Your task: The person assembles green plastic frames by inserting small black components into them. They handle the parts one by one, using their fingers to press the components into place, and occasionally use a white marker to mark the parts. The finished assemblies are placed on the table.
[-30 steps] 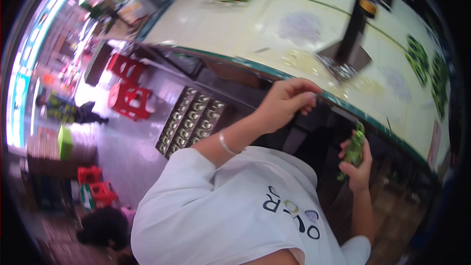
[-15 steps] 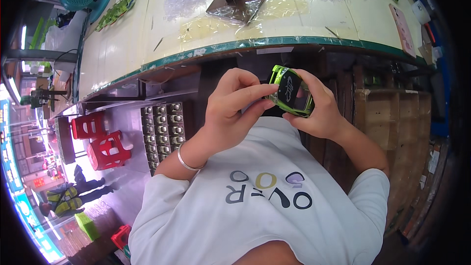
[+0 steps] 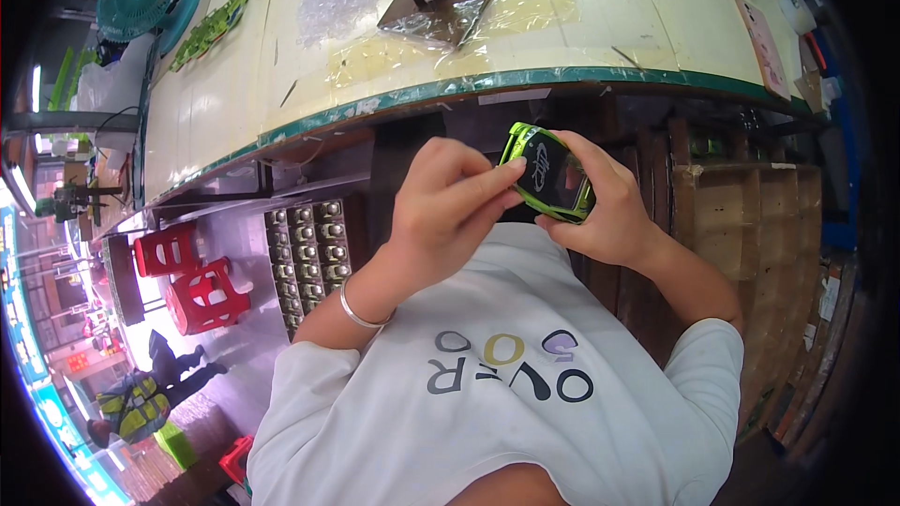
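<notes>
In front of my body, above my lap, I hold a small case with a shiny green frame, a black face with a pale scribbled mark and a see-through part (image 3: 553, 173). My right hand (image 3: 609, 201) wraps round its right side, thumb below and fingers behind. My left hand (image 3: 450, 206), a silver bangle on its wrist, has its fingertips pinched together at the case's left edge. Whether a small part sits between those fingertips is hidden.
Ahead stands a table (image 3: 225, 112) with a green edge, bearing two piles of clear bits (image 3: 339, 2), a metal stand (image 3: 441, 0) and a pink phone (image 3: 761, 47). A compartment tray (image 3: 309, 253), red stools (image 3: 208, 295), a wooden rack (image 3: 727, 253) and a walking person (image 3: 141, 403) surround me.
Both hands and the green-framed case have shifted very slightly left in view. The case has turned a little. The person at the lower left has moved a little to the right.
</notes>
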{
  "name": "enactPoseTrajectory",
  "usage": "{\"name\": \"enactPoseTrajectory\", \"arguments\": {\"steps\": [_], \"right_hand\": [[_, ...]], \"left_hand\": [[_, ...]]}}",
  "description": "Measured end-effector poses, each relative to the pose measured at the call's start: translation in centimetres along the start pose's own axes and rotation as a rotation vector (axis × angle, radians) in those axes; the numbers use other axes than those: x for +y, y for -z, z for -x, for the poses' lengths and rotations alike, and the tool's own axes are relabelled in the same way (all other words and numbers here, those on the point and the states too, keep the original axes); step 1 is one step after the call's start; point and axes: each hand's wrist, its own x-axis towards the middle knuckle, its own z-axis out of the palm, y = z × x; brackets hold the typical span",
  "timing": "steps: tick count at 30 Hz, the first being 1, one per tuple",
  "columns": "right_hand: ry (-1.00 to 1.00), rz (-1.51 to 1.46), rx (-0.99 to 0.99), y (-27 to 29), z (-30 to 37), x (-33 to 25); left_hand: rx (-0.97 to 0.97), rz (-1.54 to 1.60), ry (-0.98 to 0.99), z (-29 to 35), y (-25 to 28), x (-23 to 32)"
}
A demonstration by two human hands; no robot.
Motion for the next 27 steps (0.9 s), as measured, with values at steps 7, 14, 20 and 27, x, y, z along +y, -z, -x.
{"name": "enactPoseTrajectory", "arguments": {"steps": [7, 14, 20, 27], "right_hand": [[-0.183, -0.071, -0.017, -0.1, -0.1, 0.2], [-0.077, 0.257, -0.074, -2.1, 0.3, 0.0], [-0.076, 0.254, -0.342, 0.6, -2.8, -0.4], [0.153, 0.677, 0.212, 3.9, -16.7, 8.8]], "left_hand": [[-0.147, -0.12, 0.006, 0.5, -1.0, 0.0], [0.499, 1.096, 0.72, 2.8, -5.0, -0.3], [0.287, 1.346, 0.951, 2.9, -2.6, -1.8], [0.263, 1.32, 1.013, 4.7, -1.7, -2.4]]}}
